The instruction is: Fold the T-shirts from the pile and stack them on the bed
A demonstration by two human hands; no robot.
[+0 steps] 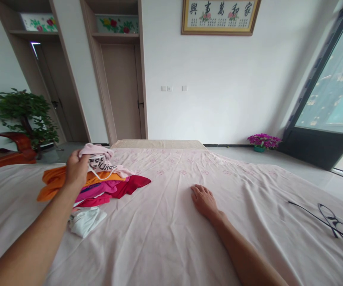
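At the left, a pile of clothes lies on the pale pink sheet (159,214). My left hand (76,169) is closed on a light pink garment with black lettering (98,153) at the top of that pile; a white cord hangs from it. Beneath show an orange garment (51,180), a magenta garment (97,191) and a red garment (132,186). A crumpled white cloth (87,220) sits at the pile's near side. My right hand (205,200) rests palm down on the sheet, fingers stretched out, holding nothing.
Black-framed glasses (328,222) lie on the sheet at the right. Beyond it are a purple-flowered pot plant (263,142), a glass door (323,87), a leafy plant (24,113) and a wooden chair (7,149). A beige edge (159,144) borders the sheet's far end.
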